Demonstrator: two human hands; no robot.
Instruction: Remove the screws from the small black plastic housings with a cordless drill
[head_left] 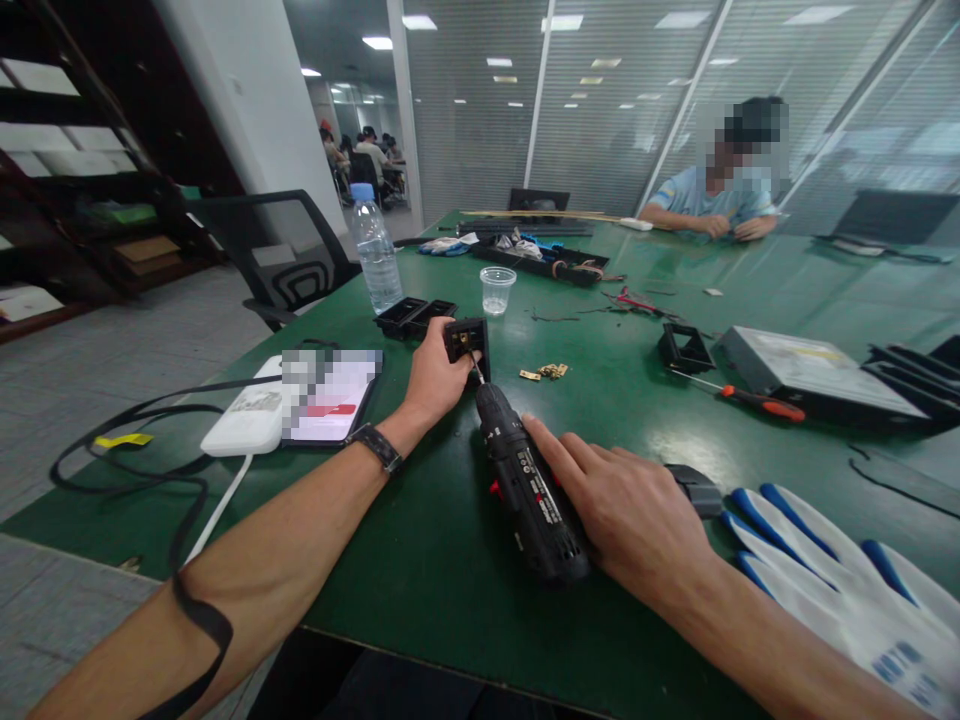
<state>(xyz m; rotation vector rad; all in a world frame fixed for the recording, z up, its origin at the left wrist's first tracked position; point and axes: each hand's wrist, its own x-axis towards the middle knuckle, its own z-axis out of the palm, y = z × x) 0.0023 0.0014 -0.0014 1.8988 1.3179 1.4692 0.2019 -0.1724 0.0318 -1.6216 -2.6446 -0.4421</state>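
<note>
My left arm reaches forward across a green table point(420, 560), bare, with a dark watch point(377, 446) on the wrist. My left hand point(433, 378) is closed around a small black plastic housing point(466, 342), boxy and open-faced, holding it tilted on the tabletop just ahead of me. My right hand point(626, 510) lies over the rear of a black cordless drill point(525, 485), fingers wrapped along its ribbed, matte body, forefinger stretched forward. The drill points away from me, and its thin metal bit meets the housing at my left fingertips.

The table surface is smooth and slightly glossy, reflecting ceiling lights. Just right of the housing lie a few small brass-coloured parts point(546, 372). Behind it sit two more black housings point(415, 316), a clear ribbed plastic cup point(497, 290) and a clear water bottle point(375, 250) with a blue cap. To my left rest a phone point(330, 400) and a white power bank point(244, 425) with black cables. To my right lie white and blue work gloves point(840, 585), a red-handled screwdriver point(742, 397) and a flat grey metal box point(814, 372). Another person point(716, 205) sits at the far end.
</note>
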